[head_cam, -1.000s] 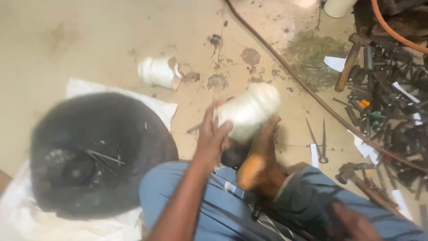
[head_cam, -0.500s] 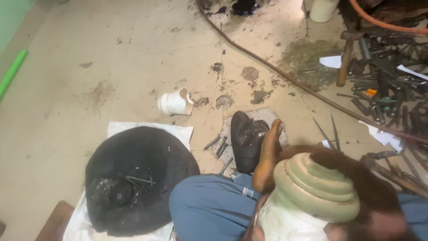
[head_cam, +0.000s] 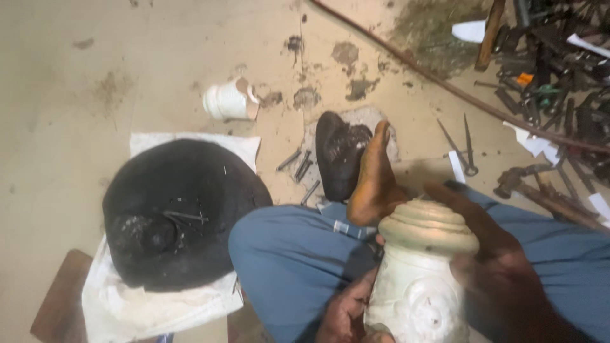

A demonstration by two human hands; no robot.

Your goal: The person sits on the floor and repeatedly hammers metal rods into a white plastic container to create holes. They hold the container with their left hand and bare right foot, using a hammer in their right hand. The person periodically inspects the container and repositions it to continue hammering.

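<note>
Here, left hand (head_cam: 346,314) grasps the base of a pale, ribbed, embossed pillar (head_cam: 419,279) | right hand (head_cam: 502,267) wraps its stepped cap | black dome (head_cam: 178,209) on white cloth (head_cam: 152,305).

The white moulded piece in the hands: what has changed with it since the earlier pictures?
The white piece was held out over the floor a second ago; it has come back to the lap, upright, ribbed cap upward. The left hand holds its base, the right hand its side. The black mound and small white cup stayed.
</note>
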